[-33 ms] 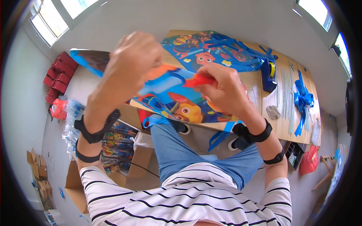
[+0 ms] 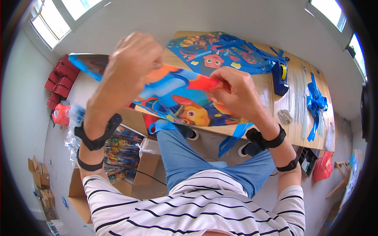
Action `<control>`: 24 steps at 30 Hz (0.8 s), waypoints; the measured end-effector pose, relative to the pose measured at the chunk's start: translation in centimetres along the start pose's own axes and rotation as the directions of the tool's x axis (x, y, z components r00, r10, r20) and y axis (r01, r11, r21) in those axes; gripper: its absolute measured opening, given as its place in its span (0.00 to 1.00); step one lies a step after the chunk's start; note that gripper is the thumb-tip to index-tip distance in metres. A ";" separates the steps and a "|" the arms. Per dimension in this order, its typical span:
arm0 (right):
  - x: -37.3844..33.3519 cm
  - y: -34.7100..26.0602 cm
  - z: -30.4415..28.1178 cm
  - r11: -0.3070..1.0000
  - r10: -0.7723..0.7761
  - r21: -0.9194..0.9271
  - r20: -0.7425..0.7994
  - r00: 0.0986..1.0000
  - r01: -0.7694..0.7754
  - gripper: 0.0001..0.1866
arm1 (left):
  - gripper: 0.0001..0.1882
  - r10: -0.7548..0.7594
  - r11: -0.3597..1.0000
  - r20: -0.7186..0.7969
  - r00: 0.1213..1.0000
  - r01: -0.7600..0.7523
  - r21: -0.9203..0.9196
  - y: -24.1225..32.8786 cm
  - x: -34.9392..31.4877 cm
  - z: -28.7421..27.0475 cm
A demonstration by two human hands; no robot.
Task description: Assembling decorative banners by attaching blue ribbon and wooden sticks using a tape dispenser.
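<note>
A brightly printed kite (image 2: 193,116) with cartoon animal figures is held up over the table's near edge. My left hand (image 2: 138,55) is closed at its upper edge; the back of the hand hides the fingertips. Between thumb and fingers, my right hand (image 2: 234,88) pinches the kite's red part. The sheet stretches between both hands, and its dark, blue-edged corner juts out left past my left wrist. A blue ribbon (image 2: 235,139) hangs below the kite near my right forearm.
Another printed kite with blue ribbons (image 2: 212,61) lies on the wooden table (image 2: 267,92). To its right are a blue tape dispenser (image 2: 280,78), thin pale rods (image 2: 293,98) and a blue ribbon bundle (image 2: 316,103). An open cardboard box (image 2: 147,169) of packed printed goods stands lower left.
My left hand has shifted a little left, and the kite's left corner moved with it. My right hand moved slightly right; the red part beside it looks more stretched out.
</note>
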State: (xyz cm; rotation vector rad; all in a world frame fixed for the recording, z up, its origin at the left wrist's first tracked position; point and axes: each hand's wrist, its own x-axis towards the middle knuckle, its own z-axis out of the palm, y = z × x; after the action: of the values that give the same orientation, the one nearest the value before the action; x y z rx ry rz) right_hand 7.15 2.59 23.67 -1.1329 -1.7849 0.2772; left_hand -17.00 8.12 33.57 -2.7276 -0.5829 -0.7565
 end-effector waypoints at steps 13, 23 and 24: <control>-5.4 6.2 -6.1 0.697 0.545 0.364 0.291 0.786 -0.618 0.37 | 0.06 -0.162 0.987 0.020 0.987 0.162 0.020 -1.0 -2.1 -3.1; -6.8 5.9 -5.3 0.216 0.546 0.789 0.391 0.741 -0.576 0.24 | 0.05 -0.194 0.981 0.008 0.981 0.194 0.002 -1.4 -2.3 -3.6; -6.5 5.6 -5.5 0.165 0.533 0.822 0.391 0.750 -0.546 0.23 | 0.05 -0.201 0.980 0.008 0.980 0.201 -0.002 -1.4 -2.3 -3.6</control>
State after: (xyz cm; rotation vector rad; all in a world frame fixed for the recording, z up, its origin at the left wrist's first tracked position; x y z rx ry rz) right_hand 15.51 -1.11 19.05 -0.8232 -0.7870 1.5379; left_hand -21.02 7.38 35.51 -2.7027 -0.8707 -0.7928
